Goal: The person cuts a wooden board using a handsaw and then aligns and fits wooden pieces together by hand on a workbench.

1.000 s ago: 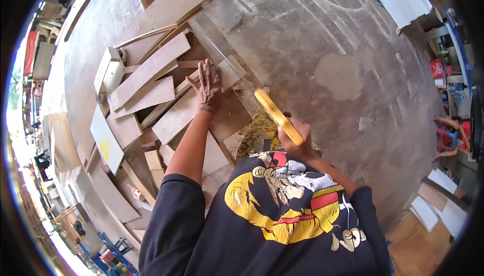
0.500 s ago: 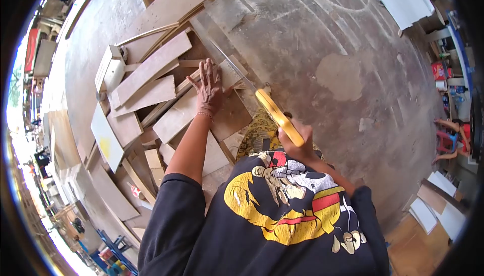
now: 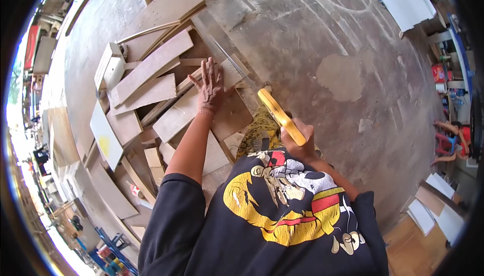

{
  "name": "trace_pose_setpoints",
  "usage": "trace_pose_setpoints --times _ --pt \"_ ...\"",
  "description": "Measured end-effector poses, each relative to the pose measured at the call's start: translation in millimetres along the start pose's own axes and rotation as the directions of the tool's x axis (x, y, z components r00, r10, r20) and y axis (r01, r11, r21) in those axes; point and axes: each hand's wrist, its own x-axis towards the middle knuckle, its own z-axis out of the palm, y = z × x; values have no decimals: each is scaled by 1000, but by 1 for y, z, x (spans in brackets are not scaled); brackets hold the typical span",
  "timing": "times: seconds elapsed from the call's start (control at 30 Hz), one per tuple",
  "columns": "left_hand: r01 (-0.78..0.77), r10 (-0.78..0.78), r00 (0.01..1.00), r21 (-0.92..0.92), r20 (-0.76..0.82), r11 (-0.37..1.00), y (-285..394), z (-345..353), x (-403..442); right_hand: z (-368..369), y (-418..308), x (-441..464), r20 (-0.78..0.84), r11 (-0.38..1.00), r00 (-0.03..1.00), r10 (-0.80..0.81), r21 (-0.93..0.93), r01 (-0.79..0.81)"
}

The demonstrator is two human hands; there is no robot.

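My right hand (image 3: 299,140) is wrapped round the yellow handle of a handsaw (image 3: 276,109). The thin blade runs up and left, along the end of a pale wooden board (image 3: 233,73). How deep its teeth sit in the wood is not clear. With fingers spread, my left hand (image 3: 210,88) presses down on that board, left of the blade. Under and around this hand lie more plywood pieces (image 3: 176,117), stacked at different angles.
Plywood offcuts (image 3: 154,67) and a white panel with a yellow stain (image 3: 107,137) fill the left side. Bare concrete floor (image 3: 393,104) stretches to the right. White sheets (image 3: 406,1) lie at the upper right. Another person (image 3: 460,140) is at the far right edge.
The saw and my right hand have shifted very slightly to the right. My left hand stays on the board.
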Motion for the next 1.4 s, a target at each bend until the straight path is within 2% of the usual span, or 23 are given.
trace_pose_setpoints --times 0.07,0.1,0.23,0.37,0.43,0.5,0.53,0.57,0.7,0.77,0.83,0.97,1.07,1.1,1.13,1.17,1.23,1.27,1.33,1.37,1.4 --pt "-54 54 998 1 -41 999 -2 -1 -5 8 2 -3 52 993 995 -82 -79 86" --pt "-56 56 998 -3 -31 998 -2 3 -11 26 13 9 35 996 996 -81 -24 82" --pt "-52 53 996 20 -74 998 -2 8 -6 53 30 31 -18 992 996 89 96 -87" --pt "-50 52 995 26 -83 998 -4 5 -6 35 11 14 9 989 992 123 75 -124" --pt "12 -12 1000 18 1 1000 0 1 -4 -6 9 -17 36 998 999 -11 -67 13" --pt "21 -21 1000 0 -9 1000 3 4 -2 -22 2 -32 109 999 994 23 -41 -19" --pt "7 -7 1000 2 -22 1000 -2 4 0 -15 -1 -22 62 989 995 -76 -123 83" --pt "-13 13 1000 0 -25 1000 -4 4 -3 3 14 -12 16 992 995 -103 -77 103" --pt "-36 38 998 24 -59 999 -6 4 -1 61 18 61 -50 960 978 203 208 -188" --pt "-11 12 999 6 -43 1000 -1 4 -5 63 24 53 -44 975 987 153 168 -144" --pt "-7 7 999 18 -47 1000 -5 6 -3 47 19 40 -50 996 995 -90 -31 89" --pt "6 -6 999 -4 -35 1000 -2 0 -1 -20 10 -25 59 991 995 -83 -99 89" --pt "-32 32 999 2 -10 999 -5 2 -5 8 25 -6 77 977 984 -158 -135 167" --pt "-30 30 999 2 -23 1000 -4 5 -4 28 33 13 29 998 998 -57 -14 57" --pt "-25 25 999 -2 -25 1000 -5 6 -3 48 38 35 -26 997 999 -44 63 46" --pt "-24 24 999 -4 -21 1000 -4 4 -5 56 36 48 -17 996 996 -86 -11 86" --pt "-17 17 1000 5 -3 1000 -1 4 -8 63 44 38 -50 995 998 23 94 -18" --pt "-7 7 1000 7 -4 1000 0 6 -8 54 36 38 -62 996 998 18 90 -12" --pt "-14 14 1000 11 -24 1000 -4 4 -5 36 13 27 -27 990 993 -115 -84 112" --pt "-19 19 1000 9 -19 1000 -4 1 -6 18 11 9 -10 999 999 -35 -8 35" --pt "-11 11 1000 2 5 1000 -2 -1 -6 -2 18 -11 40 988 993 -109 -106 112"
